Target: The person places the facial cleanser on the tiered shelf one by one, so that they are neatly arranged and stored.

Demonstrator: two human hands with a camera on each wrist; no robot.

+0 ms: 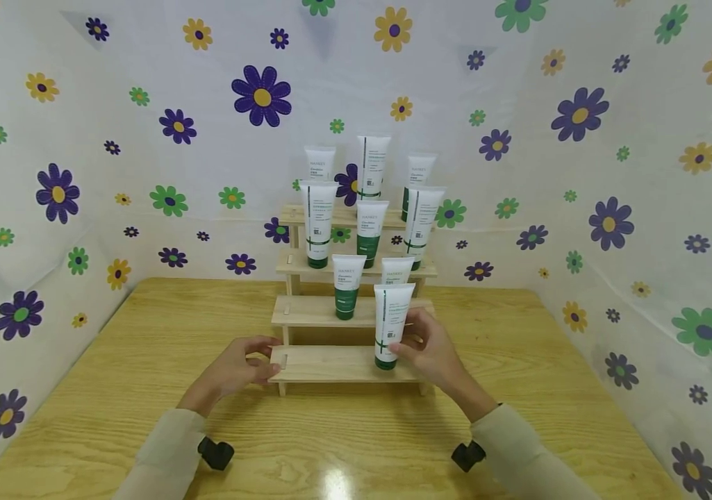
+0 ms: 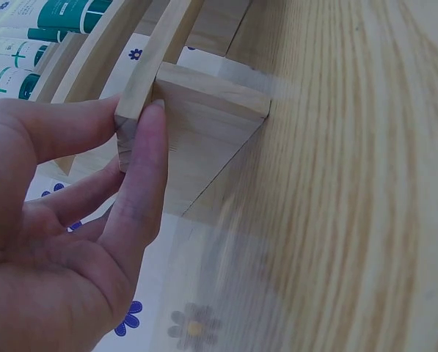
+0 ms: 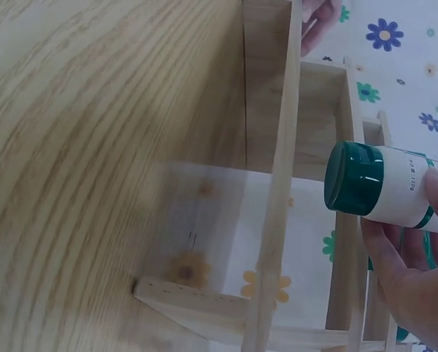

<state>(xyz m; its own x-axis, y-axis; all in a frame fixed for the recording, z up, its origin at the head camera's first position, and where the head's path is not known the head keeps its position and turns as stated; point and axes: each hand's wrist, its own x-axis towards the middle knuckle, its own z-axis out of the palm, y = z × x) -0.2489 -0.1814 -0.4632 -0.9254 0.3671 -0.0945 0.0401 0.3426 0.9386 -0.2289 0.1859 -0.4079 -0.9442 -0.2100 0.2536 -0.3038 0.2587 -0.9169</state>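
My right hand [image 1: 432,349] grips a white tube with a green cap [image 1: 391,323] near its lower end, cap down, over the right part of the lowest step. In the right wrist view the green cap [image 3: 354,176] stands apart from the step's edge. With thumb and fingers, my left hand [image 1: 239,368] pinches the left end of the wooden stand's lowest step [image 1: 330,362]; the left wrist view shows this hand [image 2: 79,213] holding the board end [image 2: 130,121]. Behind the held tube, another tube [image 1: 396,269] is partly hidden on the second step.
A tube [image 1: 346,286] stands left on the second step. Three tubes, among them a middle one [image 1: 371,232], stand on the third step, and three more, including a tall one [image 1: 372,167], on the top step. The wood-grain table [image 1: 205,312] meets a flower-printed cloth [image 1: 205,160] behind.
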